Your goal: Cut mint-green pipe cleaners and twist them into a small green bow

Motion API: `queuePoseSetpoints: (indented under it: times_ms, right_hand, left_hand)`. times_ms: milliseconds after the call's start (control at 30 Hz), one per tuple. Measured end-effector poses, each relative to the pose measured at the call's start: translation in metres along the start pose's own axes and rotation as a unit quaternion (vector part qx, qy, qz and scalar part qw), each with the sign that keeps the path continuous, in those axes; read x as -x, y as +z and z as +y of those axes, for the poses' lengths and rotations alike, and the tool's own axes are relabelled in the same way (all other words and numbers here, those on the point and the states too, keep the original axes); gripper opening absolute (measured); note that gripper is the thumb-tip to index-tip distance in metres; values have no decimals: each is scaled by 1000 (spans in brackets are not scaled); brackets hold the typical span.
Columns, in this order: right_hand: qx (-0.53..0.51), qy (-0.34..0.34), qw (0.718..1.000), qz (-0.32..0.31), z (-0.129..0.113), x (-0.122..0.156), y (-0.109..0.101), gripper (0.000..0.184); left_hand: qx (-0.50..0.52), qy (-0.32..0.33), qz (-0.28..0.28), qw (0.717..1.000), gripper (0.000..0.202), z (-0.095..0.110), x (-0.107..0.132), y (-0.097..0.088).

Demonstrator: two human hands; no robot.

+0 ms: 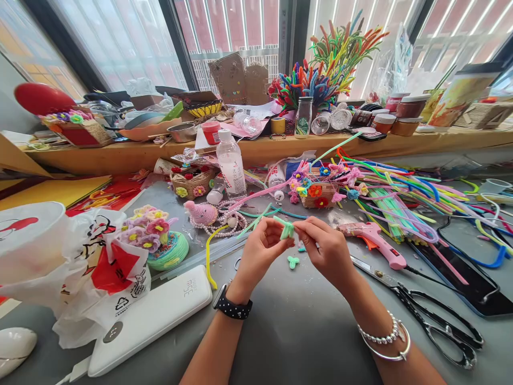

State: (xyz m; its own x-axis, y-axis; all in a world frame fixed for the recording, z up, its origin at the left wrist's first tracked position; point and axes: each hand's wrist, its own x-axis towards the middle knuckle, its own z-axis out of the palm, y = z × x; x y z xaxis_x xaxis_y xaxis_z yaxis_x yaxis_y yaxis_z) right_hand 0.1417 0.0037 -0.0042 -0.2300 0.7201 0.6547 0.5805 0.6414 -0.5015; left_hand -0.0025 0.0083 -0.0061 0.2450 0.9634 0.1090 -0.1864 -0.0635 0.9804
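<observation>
Between my two hands is a light green pipe cleaner [287, 230], bent into a small bundle of loops. My left hand [262, 248] pinches it from the left with thumb and fingers. On the other side, the fingertips of my right hand [326, 248] are closed at its right end. Below them on the grey table lies a small light green three-lobed piece [293, 262]. A pink glue gun [374, 240] rests right of my right hand, and large black-handled scissors [425, 315] lie nearer to me on that side.
A white power bank [154, 321] and a plastic bag with a cup [100, 256] occupy the left. Loose pipe cleaners [401, 187] heap up at right. A bottle [231, 166] and a flower basket [318, 193] stand behind my hands, before a cluttered wooden ledge [260, 152].
</observation>
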Motion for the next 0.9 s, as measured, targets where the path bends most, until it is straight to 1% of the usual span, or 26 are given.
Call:
queuePoseSetpoints:
  times_ms: [67,167,333,400,467,567,633,733,900]
  right_hand:
    - [-2,5,1000,4,0,0,0,20]
    - [1,16,1000,6,1,1,1,20]
    - [24,39,999,-5,1,0,1,19]
    - [25,46,999,-10,1,-1,1,19]
    - [22,50,998,-14,1,0,1,19]
    - [14,50,999,-12,2,0,2,18]
    - [7,51,999,-6,1,0,2,18]
    - [-6,54,999,-1,1,-1,2,18]
    - [-46,51,997,30,-4,-2,1,17]
  left_hand:
    - [-3,-3,-3,1000,21,1,0,0]
    - [-22,17,-2,1000,19,1,1,0]
    - [-99,75,32,992,21,0,2,2]
    - [-114,82,41,989,22,0,2,3]
    - [-95,61,34,993,25,1,2,3]
    - [-41,3,9,999,30,1,1,2]
    - [-18,-20,2,1000,31,2,1,1]
    - [-8,-30,3,1000,31,2,0,1]
    - [13,-19,18,1000,30,2,-1,0]
